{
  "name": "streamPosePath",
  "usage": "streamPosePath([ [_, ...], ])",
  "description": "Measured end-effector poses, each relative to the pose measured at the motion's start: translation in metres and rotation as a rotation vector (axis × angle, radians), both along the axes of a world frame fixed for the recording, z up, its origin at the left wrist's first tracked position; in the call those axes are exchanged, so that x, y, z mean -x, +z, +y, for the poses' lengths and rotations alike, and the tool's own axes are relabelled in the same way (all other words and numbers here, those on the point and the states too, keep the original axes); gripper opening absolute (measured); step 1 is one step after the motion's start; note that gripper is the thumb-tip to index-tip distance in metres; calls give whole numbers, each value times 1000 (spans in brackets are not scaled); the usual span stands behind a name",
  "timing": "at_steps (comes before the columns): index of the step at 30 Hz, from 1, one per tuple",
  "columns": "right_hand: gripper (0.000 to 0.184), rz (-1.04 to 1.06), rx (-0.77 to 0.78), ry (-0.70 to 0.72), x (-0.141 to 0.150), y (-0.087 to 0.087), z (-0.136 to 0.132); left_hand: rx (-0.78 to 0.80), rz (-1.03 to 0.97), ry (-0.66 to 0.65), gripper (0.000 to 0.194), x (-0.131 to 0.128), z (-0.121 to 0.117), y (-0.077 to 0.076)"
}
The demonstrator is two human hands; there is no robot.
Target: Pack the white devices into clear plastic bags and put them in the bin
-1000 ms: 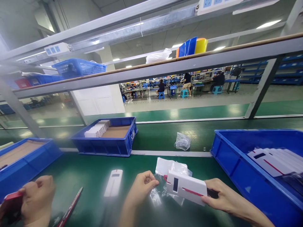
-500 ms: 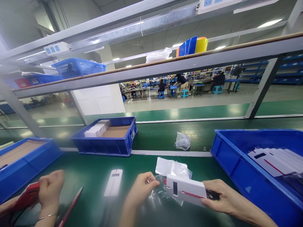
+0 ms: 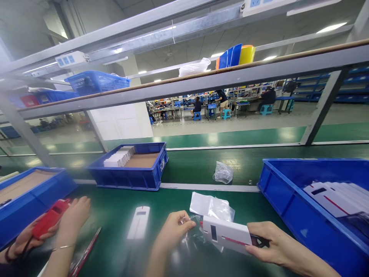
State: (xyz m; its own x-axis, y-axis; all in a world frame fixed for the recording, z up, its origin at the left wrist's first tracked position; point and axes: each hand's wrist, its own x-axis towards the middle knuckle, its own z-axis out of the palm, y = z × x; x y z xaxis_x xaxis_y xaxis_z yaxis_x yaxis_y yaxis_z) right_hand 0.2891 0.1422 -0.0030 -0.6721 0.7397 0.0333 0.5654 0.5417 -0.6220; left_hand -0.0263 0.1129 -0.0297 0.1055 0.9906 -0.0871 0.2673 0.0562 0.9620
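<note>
My right hand (image 3: 272, 242) grips the dark end of a white device (image 3: 226, 232) that has a black window and a red stripe. The device is tilted, with its far end pointing left toward my left hand (image 3: 175, 230). Pinched in the fingers of my left hand is the edge of a clear plastic bag (image 3: 196, 227), right by the device's red tip. How far the tip is inside the bag, I cannot tell. Behind the device lies a pile of clear bags (image 3: 211, 204). A white casing (image 3: 138, 222) rests on the green table, left of my left hand.
At the left, a co-worker's hands (image 3: 72, 219) hold a red device (image 3: 52, 218), near a thin red item (image 3: 86, 252). Blue bins stand left (image 3: 62, 184), behind (image 3: 127, 179) and right (image 3: 291, 204). A crumpled bag (image 3: 223, 172) lies farther back, under an overhead shelf (image 3: 184, 86).
The co-worker's hands have shifted up and to the right, showing more of the red device. My own hands and the white device have hardly moved.
</note>
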Motion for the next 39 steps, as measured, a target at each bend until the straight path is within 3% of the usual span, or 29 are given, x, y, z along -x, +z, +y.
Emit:
streamPosePath([
  [7,16,19,-3,16,-6,-3,1,22,15,5,34,0,2,-2],
  [13,22,-6,-45,-18,-15,-7,5,-1,18,-5,30,1,2,-2],
  [39,25,-75,3,-24,-8,-7,4,14,-29,-49,29,-2,-2,0],
])
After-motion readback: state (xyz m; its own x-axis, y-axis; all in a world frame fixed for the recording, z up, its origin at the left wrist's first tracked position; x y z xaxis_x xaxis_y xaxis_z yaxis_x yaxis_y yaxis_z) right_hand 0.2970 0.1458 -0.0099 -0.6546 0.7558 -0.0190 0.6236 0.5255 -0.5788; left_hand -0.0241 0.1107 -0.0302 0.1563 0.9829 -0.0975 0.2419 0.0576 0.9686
